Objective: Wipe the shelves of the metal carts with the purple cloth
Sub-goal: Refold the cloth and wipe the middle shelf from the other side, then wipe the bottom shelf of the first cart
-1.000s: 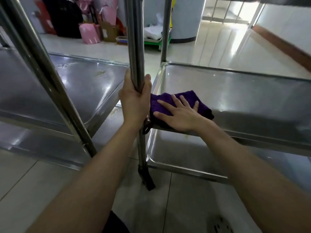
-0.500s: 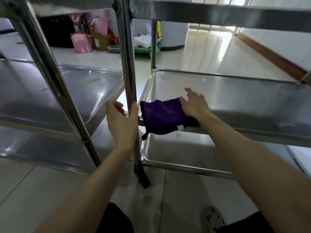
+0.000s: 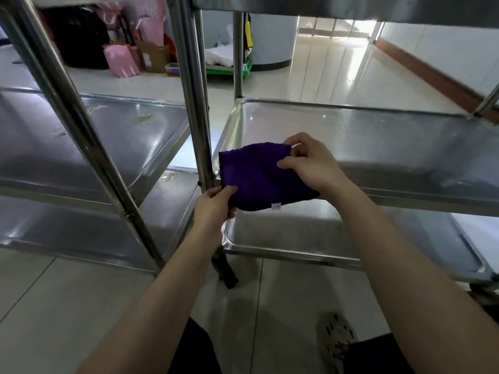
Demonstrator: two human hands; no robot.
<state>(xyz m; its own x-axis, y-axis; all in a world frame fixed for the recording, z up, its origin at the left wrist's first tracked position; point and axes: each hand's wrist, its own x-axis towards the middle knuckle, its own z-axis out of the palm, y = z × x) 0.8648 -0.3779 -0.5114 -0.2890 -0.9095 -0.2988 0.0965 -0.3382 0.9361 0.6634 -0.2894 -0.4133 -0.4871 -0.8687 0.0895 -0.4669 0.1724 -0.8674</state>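
As I face the two carts, both my hands have the cloth (image 3: 256, 176) up in front of the near left corner of the right cart's middle shelf (image 3: 378, 136); whether it touches the rim I cannot tell. My left hand (image 3: 213, 209) pinches its lower left corner, thumb laid over the fabric. My right hand (image 3: 313, 168) grips the upper right edge, fingers (image 3: 289, 163) closed onto it. A small white label (image 3: 275, 206) shows at the bottom hem. The post (image 3: 194, 103) stands just left of the cloth, and past it lies the left cart's shelf (image 3: 94, 141), streaked with pale marks.
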